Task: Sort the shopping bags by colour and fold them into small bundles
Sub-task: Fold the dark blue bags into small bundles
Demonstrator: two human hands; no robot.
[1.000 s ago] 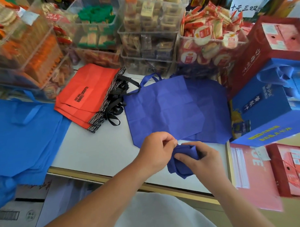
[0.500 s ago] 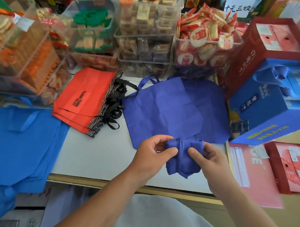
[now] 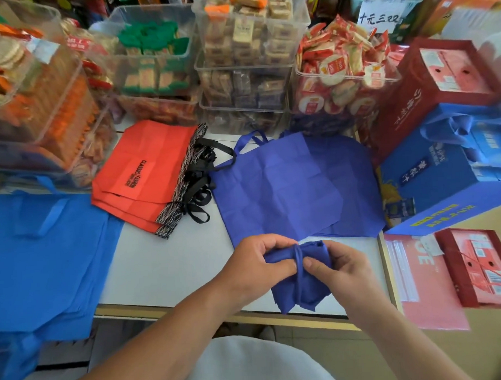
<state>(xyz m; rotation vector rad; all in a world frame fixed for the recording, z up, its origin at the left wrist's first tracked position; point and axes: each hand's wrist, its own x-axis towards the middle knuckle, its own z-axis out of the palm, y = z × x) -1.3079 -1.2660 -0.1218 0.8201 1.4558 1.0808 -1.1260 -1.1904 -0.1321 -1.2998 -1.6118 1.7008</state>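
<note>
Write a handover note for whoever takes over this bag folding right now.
Hands: left hand and right hand both pinch the half-made indigo bundle, its strap round the middle, over the near edge of the table.
Sorted: indigo bags flat behind it, red bags stacked left of them, blue bags far left.
Done: colours look sorted.
Left: finish this bundle, fold the flat bags.
</note>
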